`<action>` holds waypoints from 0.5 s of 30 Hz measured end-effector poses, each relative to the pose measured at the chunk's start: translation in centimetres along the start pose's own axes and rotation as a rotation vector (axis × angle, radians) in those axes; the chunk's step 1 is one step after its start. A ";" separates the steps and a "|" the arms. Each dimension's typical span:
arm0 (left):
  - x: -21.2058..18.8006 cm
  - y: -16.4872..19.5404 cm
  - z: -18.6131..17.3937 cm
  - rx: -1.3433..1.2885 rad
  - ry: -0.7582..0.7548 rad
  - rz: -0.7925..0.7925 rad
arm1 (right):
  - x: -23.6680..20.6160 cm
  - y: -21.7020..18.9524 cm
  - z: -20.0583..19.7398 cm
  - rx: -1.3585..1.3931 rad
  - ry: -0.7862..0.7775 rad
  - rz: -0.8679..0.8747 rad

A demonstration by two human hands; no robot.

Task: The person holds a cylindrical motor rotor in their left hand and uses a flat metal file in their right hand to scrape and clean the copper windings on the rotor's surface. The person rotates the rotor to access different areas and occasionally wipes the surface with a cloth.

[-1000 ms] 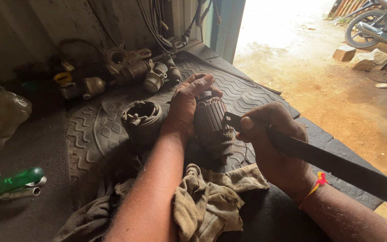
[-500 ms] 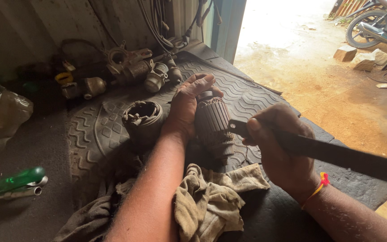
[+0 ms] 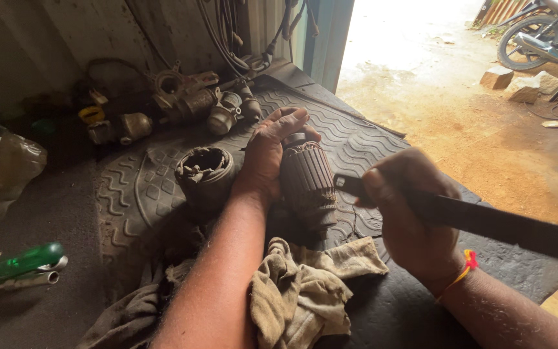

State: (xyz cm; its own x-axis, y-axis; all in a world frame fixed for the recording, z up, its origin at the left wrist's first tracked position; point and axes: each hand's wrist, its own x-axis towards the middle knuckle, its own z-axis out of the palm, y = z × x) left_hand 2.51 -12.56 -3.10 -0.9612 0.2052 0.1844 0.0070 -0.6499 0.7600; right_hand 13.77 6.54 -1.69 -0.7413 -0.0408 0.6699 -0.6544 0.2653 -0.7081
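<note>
Ribbed rubber mat (image 3: 369,139) lay under both hands, rag (image 3: 305,284) below the wrists, left hand (image 3: 269,155) wrapped around an upright rotor (image 3: 308,184), right hand (image 3: 411,216) fisted on a flat dark blade (image 3: 498,223) tipped beside the rotor, round housing (image 3: 205,171) just left of the left hand.

One head-worn view, looking steeply down and forward. It sits close over the worktop (image 3: 369,142), and the sunlit yard (image 3: 460,97) fills the upper right.
</note>
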 end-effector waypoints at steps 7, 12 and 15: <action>0.3 -0.1 -0.3 -0.009 -0.016 -0.010 | -0.3 -0.1 0.5 -0.079 -0.019 0.015; 0.2 -0.1 -0.3 -0.008 -0.022 -0.009 | -0.2 -0.3 0.7 -0.124 -0.050 -0.022; 0.0 0.0 -0.1 0.020 0.007 -0.012 | -0.1 -0.2 0.5 -0.142 -0.061 -0.010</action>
State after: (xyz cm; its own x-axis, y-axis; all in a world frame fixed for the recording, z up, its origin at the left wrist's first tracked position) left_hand 2.44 -12.64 -3.16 -0.9631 0.2077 0.1709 0.0011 -0.6324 0.7747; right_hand 13.87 6.04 -1.73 -0.7457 -0.1016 0.6585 -0.6372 0.3977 -0.6602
